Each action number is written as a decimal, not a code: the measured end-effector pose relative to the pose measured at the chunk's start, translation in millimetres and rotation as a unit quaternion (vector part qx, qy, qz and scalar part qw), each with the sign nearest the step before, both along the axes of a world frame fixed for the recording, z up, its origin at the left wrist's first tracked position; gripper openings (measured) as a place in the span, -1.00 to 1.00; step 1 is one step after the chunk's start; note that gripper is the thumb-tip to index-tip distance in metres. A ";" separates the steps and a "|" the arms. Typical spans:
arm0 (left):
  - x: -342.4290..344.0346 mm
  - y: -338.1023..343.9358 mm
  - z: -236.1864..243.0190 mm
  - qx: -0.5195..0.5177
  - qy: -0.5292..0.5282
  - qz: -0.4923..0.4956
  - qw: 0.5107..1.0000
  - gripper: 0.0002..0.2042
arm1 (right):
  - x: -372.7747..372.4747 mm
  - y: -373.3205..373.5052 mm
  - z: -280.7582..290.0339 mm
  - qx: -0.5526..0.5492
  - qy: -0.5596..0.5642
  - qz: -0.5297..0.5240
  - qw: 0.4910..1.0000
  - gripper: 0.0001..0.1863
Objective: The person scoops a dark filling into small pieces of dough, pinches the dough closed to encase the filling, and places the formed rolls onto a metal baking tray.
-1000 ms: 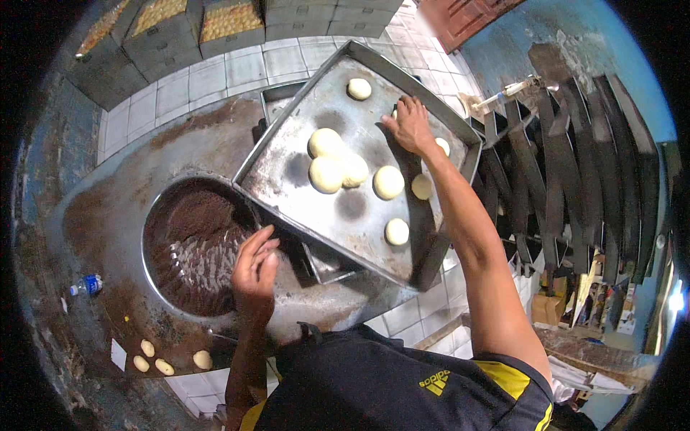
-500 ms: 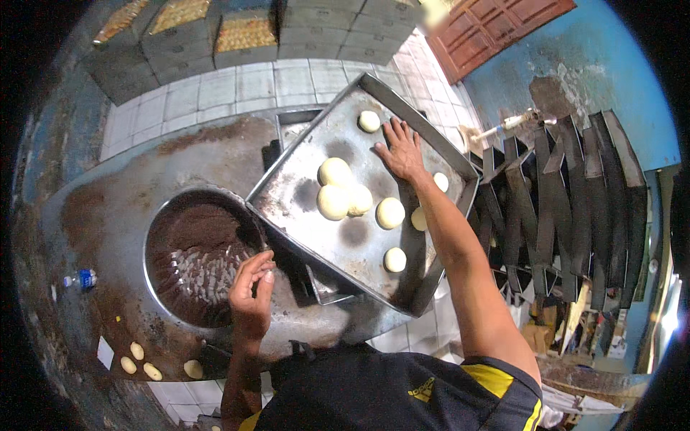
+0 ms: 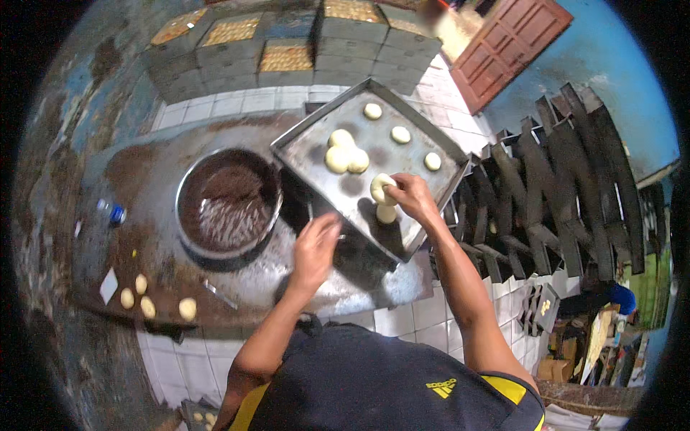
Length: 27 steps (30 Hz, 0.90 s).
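Note:
My right hand [image 3: 413, 197] pinches a pale round of dough [image 3: 381, 189] between thumb and fingers, above the near part of a large square metal tray [image 3: 309, 135]. Just below it sits another dough ball [image 3: 386, 213]. Farther up the tray lie a touching cluster of dough balls [image 3: 346, 151] and several single ones [image 3: 400, 134]. My left hand [image 3: 316, 248] hovers beside the tray's near left edge, right of a round metal bowl [image 3: 188, 215] with dark brown crumbly filling [image 3: 237, 179]. Motion smears its fingers, so whether they hold anything is unclear.
Several dough pieces [image 3: 148, 307], a white card [image 3: 108, 286], a thin metal tool [image 3: 219, 294] and a bottle [image 3: 111, 211] lie on the worn table [image 3: 129, 179]. Dark trays [image 3: 532, 194] are stacked at right. Boxes with filled trays [image 3: 287, 57] line the far side.
My right hand, earlier spread flat over the tray's far part, has come nearer and now holds dough. My left hand has moved right, away from the bowl. The whole view has shifted.

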State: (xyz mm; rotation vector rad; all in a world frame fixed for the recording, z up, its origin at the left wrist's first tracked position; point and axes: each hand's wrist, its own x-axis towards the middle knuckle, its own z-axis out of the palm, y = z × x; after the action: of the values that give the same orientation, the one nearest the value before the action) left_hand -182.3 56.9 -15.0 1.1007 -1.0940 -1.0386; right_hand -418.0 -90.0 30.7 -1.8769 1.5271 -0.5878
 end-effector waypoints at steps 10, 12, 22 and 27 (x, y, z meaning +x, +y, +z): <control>-76.3 83.7 -14.7 0.082 -0.054 0.080 0.992 -0.57 | 37.0 234.6 -21.3 -0.079 -0.169 -0.001 0.982 -0.69; -75.5 99.3 -19.0 0.095 0.072 0.120 0.986 -0.48 | 47.0 245.3 -35.5 0.104 -0.341 -0.041 0.933 -0.70; 62.2 206.8 -74.2 0.282 0.078 0.158 0.943 -0.49 | 163.9 268.4 -69.9 0.043 -0.338 0.066 0.938 -0.70; 120.9 269.3 -137.0 0.284 0.104 0.217 0.928 -0.60 | 265.6 291.2 -111.5 -0.129 -0.129 0.432 0.883 -0.78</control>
State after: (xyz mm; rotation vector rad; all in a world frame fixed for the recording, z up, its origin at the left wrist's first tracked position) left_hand -61.3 326.2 -152.0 1.5633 -0.3426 -1.1023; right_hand -152.5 201.2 -80.8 -2.3023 0.3467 -0.5823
